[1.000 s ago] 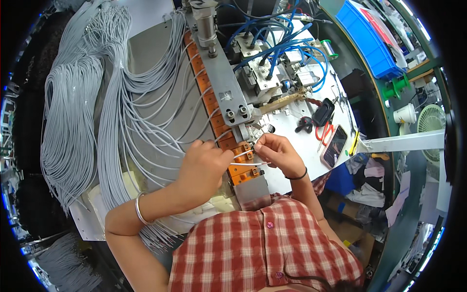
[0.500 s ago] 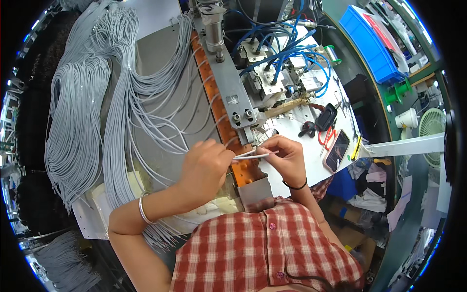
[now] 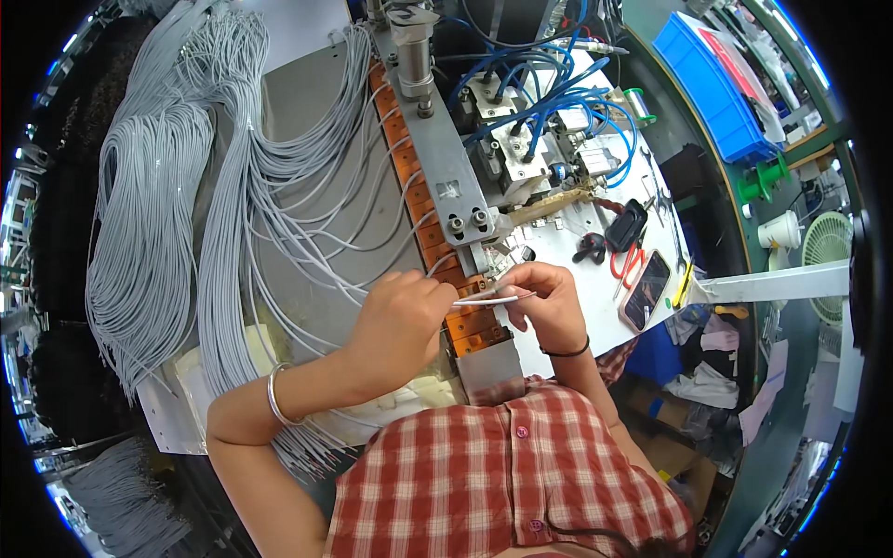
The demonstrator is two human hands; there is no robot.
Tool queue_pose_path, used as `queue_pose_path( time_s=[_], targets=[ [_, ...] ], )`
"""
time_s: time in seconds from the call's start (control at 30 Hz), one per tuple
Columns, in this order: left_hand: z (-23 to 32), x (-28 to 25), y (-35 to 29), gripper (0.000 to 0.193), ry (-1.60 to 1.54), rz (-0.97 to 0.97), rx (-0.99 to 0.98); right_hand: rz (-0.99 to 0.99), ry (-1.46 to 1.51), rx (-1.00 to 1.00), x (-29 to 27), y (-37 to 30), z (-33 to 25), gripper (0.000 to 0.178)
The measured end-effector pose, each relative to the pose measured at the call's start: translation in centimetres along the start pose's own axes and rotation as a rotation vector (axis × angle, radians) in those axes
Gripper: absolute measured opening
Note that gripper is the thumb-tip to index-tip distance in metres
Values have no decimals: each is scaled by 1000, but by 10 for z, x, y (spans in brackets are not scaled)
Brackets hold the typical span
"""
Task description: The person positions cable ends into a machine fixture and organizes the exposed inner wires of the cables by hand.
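Nearest, a red-and-white checked cotton shirt point(image 3: 437, 474), front buttoned. Next, left hand point(image 3: 402, 314), silver metal bangle point(image 3: 275, 395) at its wrist: fingers curled closed, back uppermost, with slim pale-grey round cable ends point(image 3: 486, 300), seemingly two, emerging from the fingertips, which are themselves largely hidden. Right hand point(image 3: 551, 305), thin black band point(image 3: 566, 352) at its wrist: thumb and forefinger drawn together in a light pinch on the same ends near their tips, remaining fingers loosely bent. The ends lie between the hands, over the near part of a long orange block rail point(image 3: 474, 337) with dark screw holes; contact with it cannot be told. Handling note, by judgement: the short span is best kept straight and lightly taut, the left hand steadying the jacket, the right touching the tips gently so fine strands do not splay; ends held even, with slack left so that neighbouring leads in the rail are not tugged. Beyond, a flat grey steel bar point(image 3: 437, 158) above the rail; to the left, thick hanks of grey round cable point(image 3: 149, 242) on a grey metal sheet point(image 3: 302, 102). Farthest, looped blue plastic tubing point(image 3: 549, 88) and a bright-blue rectangular plastic bin point(image 3: 712, 98).
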State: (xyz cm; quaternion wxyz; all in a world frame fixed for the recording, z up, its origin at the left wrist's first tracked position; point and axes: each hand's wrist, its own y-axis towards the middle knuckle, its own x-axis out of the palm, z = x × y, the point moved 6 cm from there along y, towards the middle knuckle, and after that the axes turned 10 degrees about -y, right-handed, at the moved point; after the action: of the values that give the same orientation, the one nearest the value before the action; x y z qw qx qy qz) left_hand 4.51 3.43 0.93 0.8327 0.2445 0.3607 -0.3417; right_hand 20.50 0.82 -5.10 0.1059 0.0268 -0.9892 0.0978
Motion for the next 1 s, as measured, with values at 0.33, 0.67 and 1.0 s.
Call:
queue_pose_path(
  time_s=[0.33, 0.67, 1.0],
  targets=[
    [6, 4, 2, 11, -62, -48, 55, -29, -56, 21, -4, 2, 0, 8],
    [4, -3, 2, 11, -46, 68, 57, 15, -256, 80, -13, 6, 18, 12],
    [3, 8, 0, 22, -5, -35, 50, -120, -258, 206, -13, 5, 22, 12]
  ],
)
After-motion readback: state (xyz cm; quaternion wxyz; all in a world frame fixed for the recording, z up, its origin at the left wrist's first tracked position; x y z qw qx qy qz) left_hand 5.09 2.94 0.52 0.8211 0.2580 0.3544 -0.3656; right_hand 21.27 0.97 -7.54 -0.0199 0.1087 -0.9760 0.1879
